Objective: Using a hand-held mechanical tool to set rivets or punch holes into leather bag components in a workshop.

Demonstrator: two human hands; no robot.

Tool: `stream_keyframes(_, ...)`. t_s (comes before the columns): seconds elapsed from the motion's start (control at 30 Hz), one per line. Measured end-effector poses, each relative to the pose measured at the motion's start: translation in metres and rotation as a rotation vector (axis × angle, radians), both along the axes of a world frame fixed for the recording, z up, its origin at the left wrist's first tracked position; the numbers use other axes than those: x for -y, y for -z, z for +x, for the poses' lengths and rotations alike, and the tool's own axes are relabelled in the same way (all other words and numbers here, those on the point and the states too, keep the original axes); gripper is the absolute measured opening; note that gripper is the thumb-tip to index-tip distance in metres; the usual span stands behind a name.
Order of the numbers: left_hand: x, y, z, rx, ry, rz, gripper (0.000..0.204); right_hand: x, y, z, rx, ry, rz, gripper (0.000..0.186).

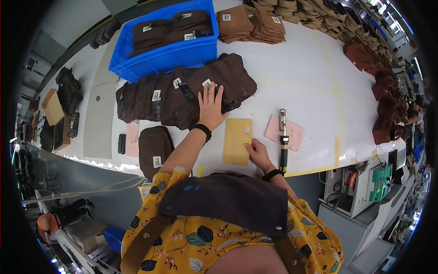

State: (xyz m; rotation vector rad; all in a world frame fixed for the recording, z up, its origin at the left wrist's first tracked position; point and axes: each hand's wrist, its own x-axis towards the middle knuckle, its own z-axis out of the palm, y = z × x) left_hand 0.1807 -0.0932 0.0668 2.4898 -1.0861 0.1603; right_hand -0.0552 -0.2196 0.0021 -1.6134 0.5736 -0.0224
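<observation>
My left hand (212, 106) lies flat with fingers stretched on a long overlapping row of dark brown fabric pieces (178, 98), several with white labels. Beside it, to the right and nearer, a yellow card template (236, 145) rests on the table. My right hand (260, 155) has its fingers curled, thumb and fingertips at the template's right edge. A slim tool (283, 141) with a metal head and black handle lies right of that hand, across a pink card (295, 135). Near my left forearm sits a small separate stack of brown fabric pieces (155, 145).
A blue bin (164, 59) of brown pieces stands behind the row. Lighter brown stacks (251, 27) lie beside it. Reddish-brown bundles (388, 109) line the right edge. A small black object (122, 144) and a box (54, 107) are at left; a person (50, 223) is lower left.
</observation>
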Motion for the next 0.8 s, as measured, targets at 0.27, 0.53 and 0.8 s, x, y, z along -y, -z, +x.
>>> stream_keyframes(0.27,0.022,-0.001,-0.002,-0.131,-0.100,0.019,0.082,-0.002,-0.009,0.000,-0.029,0.011,0.033,0.024)
stream_keyframes(0.53,0.005,0.000,0.015,-0.148,-0.017,-0.130,0.077,-0.002,-0.007,0.000,-0.007,0.007,-0.016,0.023)
stream_keyframes(0.8,0.009,0.016,0.011,-0.159,-0.244,-0.446,0.071,-0.004,-0.011,-0.001,0.010,0.008,0.002,0.024)
